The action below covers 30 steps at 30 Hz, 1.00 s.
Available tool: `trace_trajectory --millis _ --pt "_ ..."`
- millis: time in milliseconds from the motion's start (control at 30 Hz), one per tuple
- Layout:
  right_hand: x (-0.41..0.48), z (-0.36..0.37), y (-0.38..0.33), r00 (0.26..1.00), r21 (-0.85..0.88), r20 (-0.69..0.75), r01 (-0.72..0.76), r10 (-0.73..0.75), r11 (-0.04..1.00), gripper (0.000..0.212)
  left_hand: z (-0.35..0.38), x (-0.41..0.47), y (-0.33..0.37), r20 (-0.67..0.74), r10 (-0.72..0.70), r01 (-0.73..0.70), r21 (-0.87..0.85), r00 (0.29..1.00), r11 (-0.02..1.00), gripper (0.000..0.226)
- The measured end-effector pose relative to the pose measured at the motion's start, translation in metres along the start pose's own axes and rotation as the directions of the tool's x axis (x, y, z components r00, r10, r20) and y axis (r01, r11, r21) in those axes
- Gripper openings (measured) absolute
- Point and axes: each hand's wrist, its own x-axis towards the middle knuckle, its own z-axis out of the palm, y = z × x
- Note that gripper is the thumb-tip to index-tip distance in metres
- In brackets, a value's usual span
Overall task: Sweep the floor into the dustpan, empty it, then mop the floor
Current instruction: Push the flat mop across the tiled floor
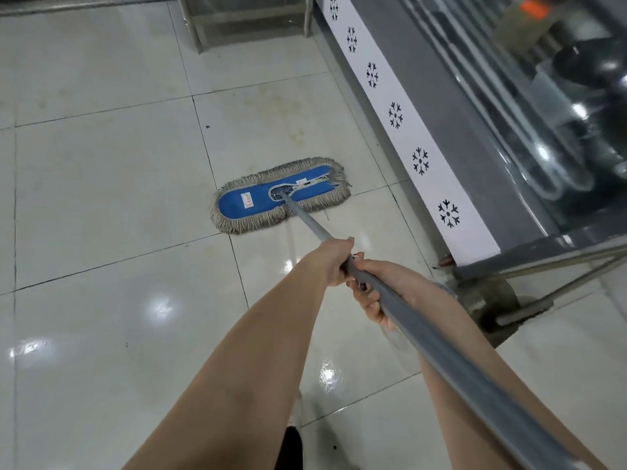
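A person is gripping the mop handle (424, 329) with curled fingers (372, 296).
Left hand (330, 262) is clasping just ahead of right hand (376, 286); beyond them the mop head (281, 195) is lying on the floor (112, 184).

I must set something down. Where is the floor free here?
Free: the tiles left of the mop, and those between it and the far rack. Crowded: the right side, along the counter and its stand.

The mop handle (437, 347) blurs, its upper end cut off bottom-right.
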Motion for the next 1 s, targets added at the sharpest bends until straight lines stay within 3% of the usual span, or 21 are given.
trace_trajectory --millis 167,500,833,1000 --pt "0.013 0.023 -0.051 1.000 -0.056 -0.031 0.003 -0.005 0.998 0.041 -0.017 0.013 0.050 0.020 0.001 0.000 -0.020 1.000 1.000 0.024" --pt "0.051 0.053 -0.188 1.000 -0.113 -0.016 -0.017 0.016 0.993 0.041 -0.035 0.058 0.181 -0.014 0.018 -0.019 -0.072 1.000 0.997 0.019" --pt "0.093 0.082 -0.368 0.999 -0.143 -0.015 -0.034 0.032 0.989 0.046 -0.044 0.120 0.352 -0.041 0.019 -0.024 -0.123 0.999 0.992 0.040" --pt "0.115 0.104 -0.437 0.999 -0.175 -0.031 -0.038 0.034 0.984 0.045 -0.062 0.153 0.419 -0.043 0.005 -0.012 -0.155 0.999 0.988 0.024"
